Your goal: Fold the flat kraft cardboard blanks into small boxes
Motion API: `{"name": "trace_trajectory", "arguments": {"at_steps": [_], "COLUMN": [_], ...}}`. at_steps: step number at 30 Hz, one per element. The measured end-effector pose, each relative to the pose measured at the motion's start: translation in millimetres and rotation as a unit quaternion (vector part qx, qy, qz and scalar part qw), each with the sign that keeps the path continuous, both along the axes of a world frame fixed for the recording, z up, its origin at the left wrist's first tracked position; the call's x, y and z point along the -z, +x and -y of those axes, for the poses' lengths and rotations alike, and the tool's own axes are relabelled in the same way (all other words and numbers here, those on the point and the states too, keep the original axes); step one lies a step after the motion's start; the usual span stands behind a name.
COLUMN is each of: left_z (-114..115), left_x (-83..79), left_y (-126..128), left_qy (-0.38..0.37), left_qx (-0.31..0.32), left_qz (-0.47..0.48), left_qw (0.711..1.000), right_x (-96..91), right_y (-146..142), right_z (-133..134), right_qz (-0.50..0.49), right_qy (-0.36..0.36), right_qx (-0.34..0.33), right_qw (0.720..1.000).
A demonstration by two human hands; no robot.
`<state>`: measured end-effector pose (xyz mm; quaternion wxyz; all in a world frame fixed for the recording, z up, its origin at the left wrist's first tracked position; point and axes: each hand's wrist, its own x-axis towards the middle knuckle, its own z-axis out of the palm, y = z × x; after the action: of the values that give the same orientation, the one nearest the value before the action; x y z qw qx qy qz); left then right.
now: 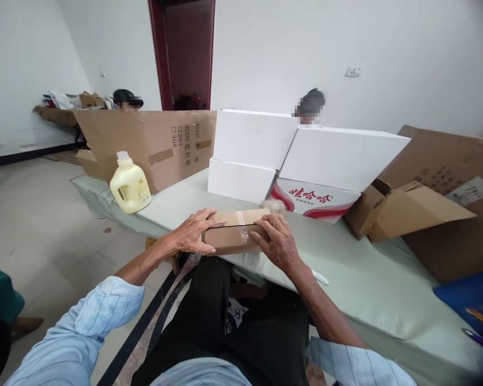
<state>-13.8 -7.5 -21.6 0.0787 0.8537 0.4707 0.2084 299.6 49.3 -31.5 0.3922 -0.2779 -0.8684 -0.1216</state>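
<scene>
A small brown cardboard box (229, 244) sits at the table's near edge, in front of my body. Clear tape runs across its top and down the near side, and a dark seam shows along the upper edge. My left hand (197, 231) grips its left end, thumb on the near side and fingers over the top. At the right end, my right hand (279, 241) holds it with bent fingers over the top and near side. Just behind the box lies a roll of clear tape (274, 206), partly hidden by it.
White boxes (245, 179) are stacked behind, beside a red-and-white printed carton (316, 201). A yellow jug (131, 185) stands left, before a large brown carton (165, 145). Open cartons (410, 212) fill the right side. A white-handled object (320, 277) lies near my right forearm. Two people sit beyond.
</scene>
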Motion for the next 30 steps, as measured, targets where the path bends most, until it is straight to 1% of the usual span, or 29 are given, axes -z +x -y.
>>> {"name": "trace_trajectory", "arguments": {"at_steps": [5, 9, 16, 25, 30], "left_z": [-9.0, -19.3, -30.3, -37.4, -42.8], "left_x": [-12.2, -18.6, -19.4, -19.1, -21.6], "left_y": [10.0, 22.6, 32.9, 34.7, 32.7], "left_qy": [0.022, 0.021, 0.0, -0.031, -0.036], "left_qx": [0.009, 0.006, 0.019, 0.028, 0.032], "left_qz": [-0.006, -0.006, 0.019, 0.047, 0.052], "left_qw": [1.0, 1.0, 1.0, 0.998, 0.997], "right_x": [0.8, 4.6, 11.2, 12.7, 13.7], "right_y": [-0.2, -1.1, -1.6, -2.9, -6.1], "right_z": [5.2, 9.5, 12.6, 17.5, 19.6], "right_qz": [-0.009, -0.022, -0.03, -0.031, -0.026], "right_qy": [-0.023, -0.032, -0.025, -0.019, 0.0], "right_qx": [-0.014, -0.014, -0.008, 0.013, 0.032], "right_qw": [1.0, 0.999, 0.999, 0.999, 0.999]}}
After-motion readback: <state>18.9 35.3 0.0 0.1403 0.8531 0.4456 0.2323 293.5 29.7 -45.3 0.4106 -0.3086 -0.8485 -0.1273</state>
